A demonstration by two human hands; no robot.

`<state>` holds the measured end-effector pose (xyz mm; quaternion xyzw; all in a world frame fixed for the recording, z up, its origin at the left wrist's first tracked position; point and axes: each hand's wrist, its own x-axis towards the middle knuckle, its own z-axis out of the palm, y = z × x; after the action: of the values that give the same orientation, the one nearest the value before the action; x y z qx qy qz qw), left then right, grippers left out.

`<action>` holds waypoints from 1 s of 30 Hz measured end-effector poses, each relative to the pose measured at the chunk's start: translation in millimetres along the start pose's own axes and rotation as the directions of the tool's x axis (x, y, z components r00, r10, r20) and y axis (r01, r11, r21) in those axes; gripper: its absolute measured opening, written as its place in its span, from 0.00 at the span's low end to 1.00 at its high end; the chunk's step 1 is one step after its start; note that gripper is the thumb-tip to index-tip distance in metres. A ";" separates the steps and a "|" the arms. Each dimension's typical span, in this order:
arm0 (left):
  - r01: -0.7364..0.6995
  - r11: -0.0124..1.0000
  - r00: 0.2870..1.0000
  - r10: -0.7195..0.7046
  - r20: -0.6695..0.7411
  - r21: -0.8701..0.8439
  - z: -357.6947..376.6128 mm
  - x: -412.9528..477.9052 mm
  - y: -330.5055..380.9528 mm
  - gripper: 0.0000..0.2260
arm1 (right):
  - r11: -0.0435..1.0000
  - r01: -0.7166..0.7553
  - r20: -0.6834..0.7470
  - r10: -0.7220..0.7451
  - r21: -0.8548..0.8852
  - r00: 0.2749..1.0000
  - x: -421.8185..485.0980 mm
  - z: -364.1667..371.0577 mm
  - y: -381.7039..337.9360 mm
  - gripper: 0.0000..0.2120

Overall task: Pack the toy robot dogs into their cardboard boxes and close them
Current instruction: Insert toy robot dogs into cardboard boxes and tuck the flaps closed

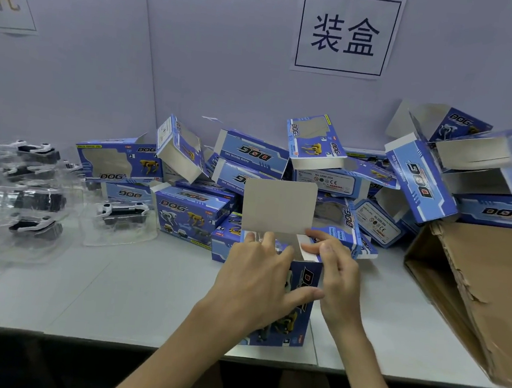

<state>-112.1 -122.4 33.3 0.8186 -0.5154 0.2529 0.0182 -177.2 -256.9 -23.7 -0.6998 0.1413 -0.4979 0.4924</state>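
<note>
A blue "DOG" cardboard box point(298, 307) stands upright at the table's front edge, its grey top flap point(278, 205) raised open. My left hand point(255, 284) grips the box from the left, thumb across its front face. My right hand point(334, 273) pinches a small white side flap point(309, 249) at the box's open top. What is inside the box is hidden. Toy robot dogs in clear plastic trays point(121, 212) lie at the left of the table.
A heap of blue DOG boxes point(251, 162), some with open flaps, fills the back of the grey table point(114, 289). A large brown carton point(482, 294) leans at the right. More trays with dogs point(32, 197) sit far left. A paper sign point(345, 33) hangs on the wall.
</note>
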 end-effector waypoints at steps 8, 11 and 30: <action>-0.018 1.000 0.998 0.019 0.057 -0.009 -4.3 7.2 -2.0 0.42 | 0.999 -0.052 -0.015 0.053 0.014 0.998 3.9 -1.8 0.9 0.19; -0.015 1.000 0.996 0.017 0.086 -0.022 -4.9 8.3 -1.4 0.39 | 0.992 -0.128 0.030 0.128 0.022 0.991 11.4 -7.5 -6.1 0.19; -0.143 0.989 0.969 0.134 0.208 0.028 -13.3 15.3 -8.6 0.42 | 0.629 0.370 0.641 0.276 -0.684 0.716 174.5 85.0 -104.3 0.31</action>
<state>-104.8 -127.2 53.6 0.8025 -0.5650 0.1785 -0.0704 -55.6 -280.8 158.5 -0.9769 0.1252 -0.0991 0.1419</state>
